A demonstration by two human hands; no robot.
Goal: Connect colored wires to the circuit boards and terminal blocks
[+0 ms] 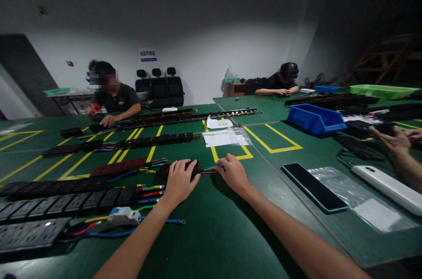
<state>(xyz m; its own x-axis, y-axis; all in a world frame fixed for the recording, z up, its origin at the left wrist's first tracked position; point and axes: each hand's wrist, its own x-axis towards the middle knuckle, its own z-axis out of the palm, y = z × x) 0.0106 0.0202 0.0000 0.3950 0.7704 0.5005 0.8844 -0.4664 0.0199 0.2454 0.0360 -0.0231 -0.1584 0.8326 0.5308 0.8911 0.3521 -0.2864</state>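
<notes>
Left hand [182, 178] is holding 1 black block [163, 170]; right hand [232, 173] is pinching coloured wires [208, 168]; 1 phone [314, 187] and 1 blue bin [315, 120] are lying rightward.

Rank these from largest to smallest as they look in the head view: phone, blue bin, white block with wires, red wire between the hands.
1. Blue bin and phone: too alike to rank; the phone lies nearer.
2. White block.
3. Red wire, visible stretch only.

smooth green tabletop [204, 235], dark plastic block [163, 171], glossy blue plastic bin [316, 121], crinkled clear plastic bag [341, 185]
</notes>
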